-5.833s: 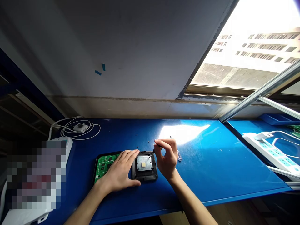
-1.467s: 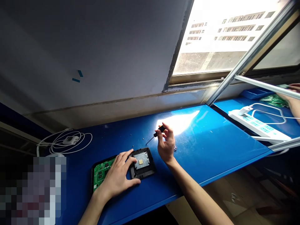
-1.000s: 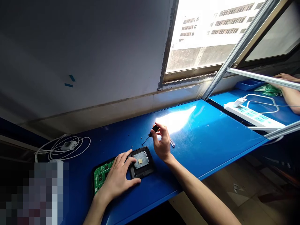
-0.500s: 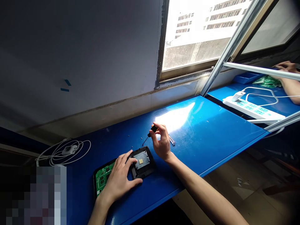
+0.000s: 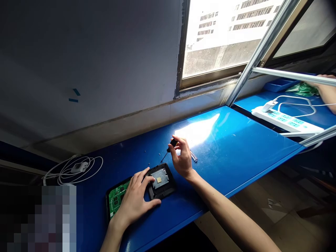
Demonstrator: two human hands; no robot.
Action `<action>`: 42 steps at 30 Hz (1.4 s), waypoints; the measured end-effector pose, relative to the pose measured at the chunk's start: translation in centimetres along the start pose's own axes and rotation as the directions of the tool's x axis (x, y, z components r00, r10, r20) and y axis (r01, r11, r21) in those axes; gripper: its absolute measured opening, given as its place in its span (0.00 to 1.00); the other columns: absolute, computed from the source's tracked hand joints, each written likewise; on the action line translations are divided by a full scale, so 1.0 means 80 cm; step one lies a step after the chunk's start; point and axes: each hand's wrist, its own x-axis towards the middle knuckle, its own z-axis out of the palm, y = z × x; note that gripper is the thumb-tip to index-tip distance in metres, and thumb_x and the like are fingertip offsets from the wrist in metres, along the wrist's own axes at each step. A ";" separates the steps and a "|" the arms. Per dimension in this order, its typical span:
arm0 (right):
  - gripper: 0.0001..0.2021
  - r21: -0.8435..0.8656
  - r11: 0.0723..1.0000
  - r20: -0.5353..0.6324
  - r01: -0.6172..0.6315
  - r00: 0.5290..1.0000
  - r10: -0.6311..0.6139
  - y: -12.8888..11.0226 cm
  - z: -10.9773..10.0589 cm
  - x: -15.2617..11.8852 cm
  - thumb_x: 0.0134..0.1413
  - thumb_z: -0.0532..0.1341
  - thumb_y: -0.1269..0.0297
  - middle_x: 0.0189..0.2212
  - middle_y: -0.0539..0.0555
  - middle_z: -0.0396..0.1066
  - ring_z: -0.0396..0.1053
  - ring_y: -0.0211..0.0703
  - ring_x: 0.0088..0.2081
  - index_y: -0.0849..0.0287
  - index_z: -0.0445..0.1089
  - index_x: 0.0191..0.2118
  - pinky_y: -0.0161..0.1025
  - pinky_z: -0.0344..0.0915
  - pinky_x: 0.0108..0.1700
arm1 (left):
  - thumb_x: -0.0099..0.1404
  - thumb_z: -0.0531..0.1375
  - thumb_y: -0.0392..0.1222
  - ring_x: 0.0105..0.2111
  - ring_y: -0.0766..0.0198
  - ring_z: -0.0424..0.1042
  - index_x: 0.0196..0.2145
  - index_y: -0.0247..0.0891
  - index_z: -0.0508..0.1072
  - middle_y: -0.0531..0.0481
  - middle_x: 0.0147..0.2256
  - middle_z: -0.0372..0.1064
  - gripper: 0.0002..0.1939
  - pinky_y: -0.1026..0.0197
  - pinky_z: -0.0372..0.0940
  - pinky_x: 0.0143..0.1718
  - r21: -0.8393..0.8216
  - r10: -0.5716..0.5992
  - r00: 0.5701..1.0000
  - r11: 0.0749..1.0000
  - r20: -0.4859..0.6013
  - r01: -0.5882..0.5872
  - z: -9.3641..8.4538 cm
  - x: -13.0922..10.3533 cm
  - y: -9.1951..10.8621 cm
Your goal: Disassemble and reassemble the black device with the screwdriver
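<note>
My right hand pinches the dark handle of a screwdriver, whose thin shaft slants down to the left. Its tip is by the far edge of a black plastic housing; contact is too small to make out. Inside the housing lies a metal plate with a small yellowish square pad. My left hand rests with fingers spread over the housing's left side, the thumb stretched toward its near edge. Partly under that hand is a green circuit board in a black frame.
Several tiny screws lie beyond the housing on the blue table. A clear-handled tool is right of my right hand. A coiled white cable lies at left. At right are a metal frame, a power strip and another person's arm.
The view has shifted slightly. My hands, the screwdriver and the housing keep nearly the same places. The other person's hand at the right has moved a little.
</note>
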 end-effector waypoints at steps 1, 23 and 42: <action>0.16 0.003 1.000 -0.004 -0.007 1.000 0.008 0.000 0.000 0.000 0.71 0.59 0.61 0.44 0.56 0.72 0.75 0.41 0.35 0.52 0.66 0.61 0.41 0.78 0.34 | 0.59 0.73 0.45 0.69 0.42 0.53 0.52 0.53 0.71 0.50 0.70 0.55 0.25 0.34 0.59 0.66 -0.001 -0.001 1.000 1.000 0.002 0.001 0.000 0.000 0.001; 0.18 0.098 0.979 -0.052 -0.179 0.981 0.184 0.006 0.003 0.002 0.70 0.60 0.57 0.43 0.55 0.72 0.77 0.40 0.35 0.55 0.65 0.60 0.40 0.78 0.35 | 0.67 0.66 0.61 0.69 0.38 0.54 0.66 0.48 0.64 0.43 0.71 0.54 0.35 0.33 0.61 0.65 0.090 0.068 0.996 0.994 -0.059 -0.063 -0.008 0.007 0.003; 0.17 0.158 0.976 -0.067 -0.151 0.984 0.163 0.018 0.002 0.022 0.70 0.59 0.58 0.43 0.54 0.69 0.70 0.36 0.31 0.54 0.65 0.61 0.37 0.75 0.34 | 0.74 0.61 0.49 0.57 0.49 0.68 0.53 0.42 0.76 0.46 0.55 0.75 0.14 0.44 0.66 0.60 0.186 0.242 0.968 0.956 -0.070 -0.225 -0.006 0.096 0.020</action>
